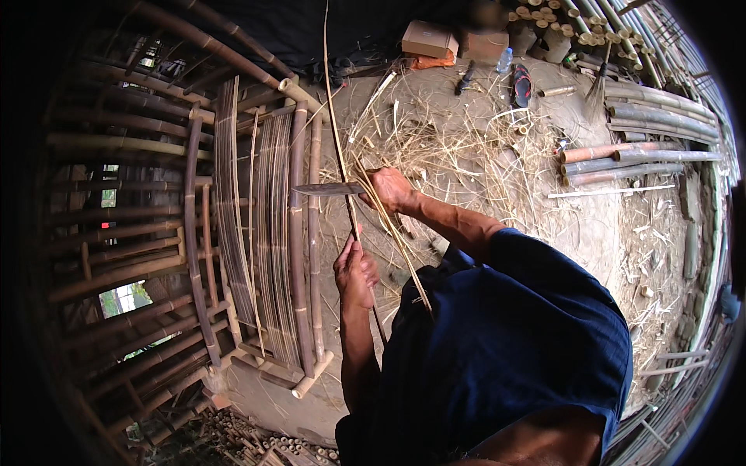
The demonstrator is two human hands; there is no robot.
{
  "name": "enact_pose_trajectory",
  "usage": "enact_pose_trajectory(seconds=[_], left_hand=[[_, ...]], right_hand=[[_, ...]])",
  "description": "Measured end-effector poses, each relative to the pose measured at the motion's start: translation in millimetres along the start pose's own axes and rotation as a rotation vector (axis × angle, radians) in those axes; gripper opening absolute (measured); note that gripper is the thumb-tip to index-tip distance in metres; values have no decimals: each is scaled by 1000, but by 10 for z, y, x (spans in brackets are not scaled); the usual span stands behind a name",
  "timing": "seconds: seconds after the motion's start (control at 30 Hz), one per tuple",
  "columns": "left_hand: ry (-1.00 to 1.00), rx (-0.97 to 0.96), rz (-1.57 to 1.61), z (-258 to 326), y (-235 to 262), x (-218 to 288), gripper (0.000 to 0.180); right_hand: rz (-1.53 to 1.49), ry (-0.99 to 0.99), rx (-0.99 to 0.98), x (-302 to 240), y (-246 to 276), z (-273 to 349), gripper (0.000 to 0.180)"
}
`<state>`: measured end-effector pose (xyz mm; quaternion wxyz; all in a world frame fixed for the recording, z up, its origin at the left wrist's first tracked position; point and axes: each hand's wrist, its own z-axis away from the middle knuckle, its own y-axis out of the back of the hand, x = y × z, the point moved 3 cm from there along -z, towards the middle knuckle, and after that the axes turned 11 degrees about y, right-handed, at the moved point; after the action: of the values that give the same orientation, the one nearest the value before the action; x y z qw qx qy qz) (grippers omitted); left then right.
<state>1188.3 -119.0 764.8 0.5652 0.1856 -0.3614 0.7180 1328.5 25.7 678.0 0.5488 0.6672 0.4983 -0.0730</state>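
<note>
My right hand (pixel 388 189) grips the handle of a long knife (pixel 326 189), whose blade points left across a thin bamboo strip (pixel 336 116). That strip runs from the top of the view down past the blade into my left hand (pixel 356 272), which is closed around it just below the knife. A second thin split strip (pixel 400 248) slants down to the right from the knife toward my blue shirt (pixel 505 342). Both hands are over a dirt floor.
A curved bamboo slat panel (pixel 264 233) lies to the left, and a bamboo pole frame (pixel 124 233) beyond it. Shavings (pixel 458 147) litter the floor. Bamboo poles (pixel 622 159) lie at right. A cardboard box (pixel 429 39), a bottle (pixel 505 60), a sandal (pixel 522 84) and cut bamboo ends (pixel 544 23) lie at the top.
</note>
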Motion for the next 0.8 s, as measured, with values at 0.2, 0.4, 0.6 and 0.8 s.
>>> enact_pose_trajectory(seconds=[0.2,0.4,0.6,0.8], left_hand=[[-4,8,-1,-2,27,-27,48],[48,-15,9,8,58,-72,48],[32,-17,-9,-51,-9,-60,49],[24,-11,-12,14,-28,-70,48]], right_hand=[[25,16,-6,92,29,-4,26],[22,187,18,-36,99,131,24],[25,181,29,-17,128,117,29],[-7,101,-30,-45,114,136,25]])
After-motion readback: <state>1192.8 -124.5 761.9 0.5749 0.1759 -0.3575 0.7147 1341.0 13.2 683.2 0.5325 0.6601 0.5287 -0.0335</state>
